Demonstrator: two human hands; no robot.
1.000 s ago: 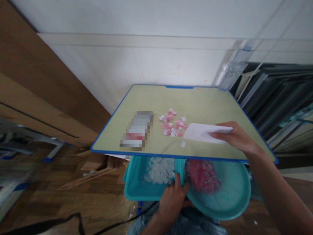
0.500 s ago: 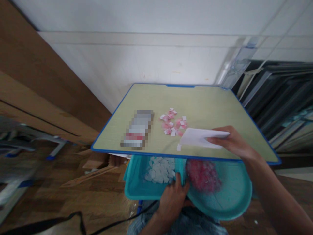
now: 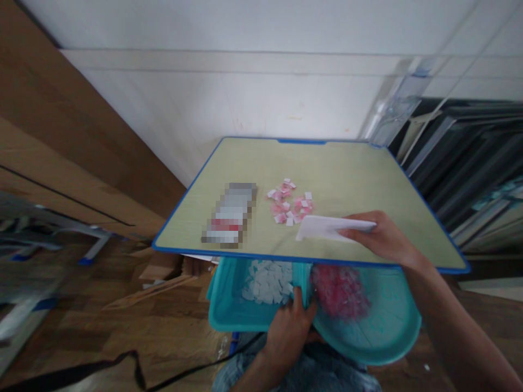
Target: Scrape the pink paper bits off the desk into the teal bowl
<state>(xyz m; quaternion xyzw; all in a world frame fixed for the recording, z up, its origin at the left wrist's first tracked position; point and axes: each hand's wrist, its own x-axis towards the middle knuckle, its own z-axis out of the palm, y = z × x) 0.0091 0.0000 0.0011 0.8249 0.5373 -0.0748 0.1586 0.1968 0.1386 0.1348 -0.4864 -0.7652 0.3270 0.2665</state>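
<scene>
My right hand (image 3: 379,237) is closed on a folded white sheet of paper (image 3: 321,227), held low over the front of the small folding table (image 3: 347,174). Near the paper's left end lie small pink pieces with white paper tags (image 3: 281,208), in loose clusters. Below the table edge, my left hand (image 3: 289,326) grips where the rims of a teal rectangular basin (image 3: 229,318) and a teal round tray (image 3: 392,345) meet. White paper slips (image 3: 267,284) fill part of the basin. A heap of clear-and-pink small pieces (image 3: 339,291) lies in the round tray.
A blurred-out phone-like object (image 3: 231,215) lies on the table's left. Behind the table is a white wall (image 3: 265,103), with a brown wooden panel (image 3: 93,125) to the left. Dark flat panels (image 3: 469,147) lean at right. A black strap (image 3: 134,359) crosses the lower left.
The paper in my right hand has tilted and shifted slightly left, its lower left corner now over the spot where a loose white slip showed. My left hand stays at the rims.
</scene>
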